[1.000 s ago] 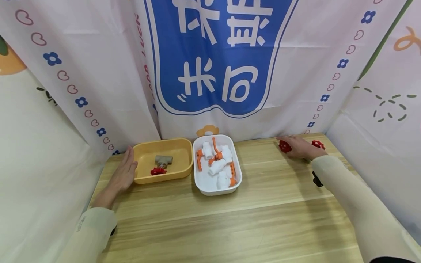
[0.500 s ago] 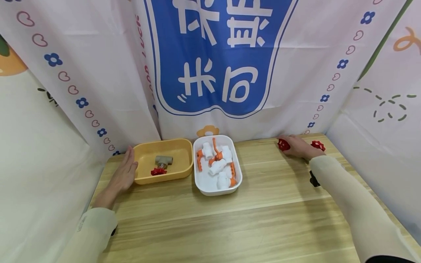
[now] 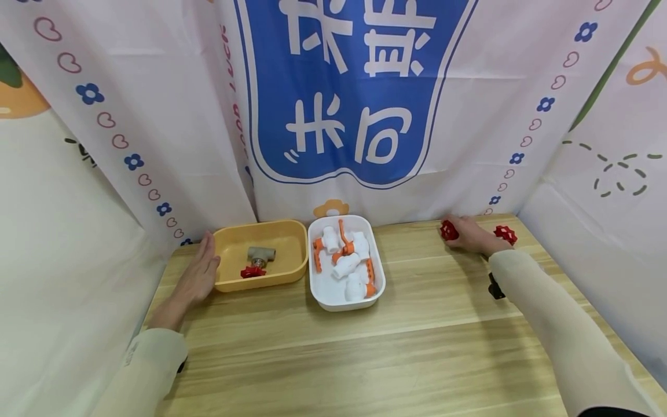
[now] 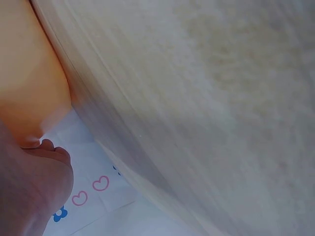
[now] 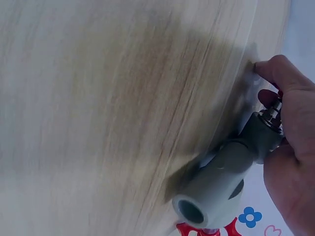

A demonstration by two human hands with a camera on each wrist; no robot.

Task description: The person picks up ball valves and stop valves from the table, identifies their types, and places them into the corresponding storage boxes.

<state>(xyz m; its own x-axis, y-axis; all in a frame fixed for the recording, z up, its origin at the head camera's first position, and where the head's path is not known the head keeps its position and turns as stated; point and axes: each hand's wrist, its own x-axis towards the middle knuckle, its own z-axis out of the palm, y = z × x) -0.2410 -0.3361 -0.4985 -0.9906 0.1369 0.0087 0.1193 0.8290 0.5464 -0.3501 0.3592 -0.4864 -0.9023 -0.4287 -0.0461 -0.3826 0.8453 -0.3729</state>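
My left hand (image 3: 197, 275) lies with straight fingers along the left end of a yellow tray (image 3: 229, 255). In that tray is a grey stop valve (image 3: 260, 253) with a red handwheel. At the back right, my right hand (image 3: 469, 234) grips another grey stop valve (image 5: 221, 169) near its handwheel (image 3: 449, 230); the right wrist view shows its open pipe end and metal stem, with fingers and thumb about the stem. One fingertip reaches the table there. Close beside it is a further red handwheel (image 3: 505, 234), its grey body mostly hidden.
A white tray (image 3: 327, 292) touches the yellow tray's right side and holds several white ball valves (image 3: 346, 265) with orange levers. The wooden table (image 3: 333, 353) ends at a printed cloth (image 3: 469, 145) behind, with white cloth at both sides.
The right wrist has shifted slightly left while that hand stays at the same valve. The left hand and both trays hold their places; the head view has moved a little.
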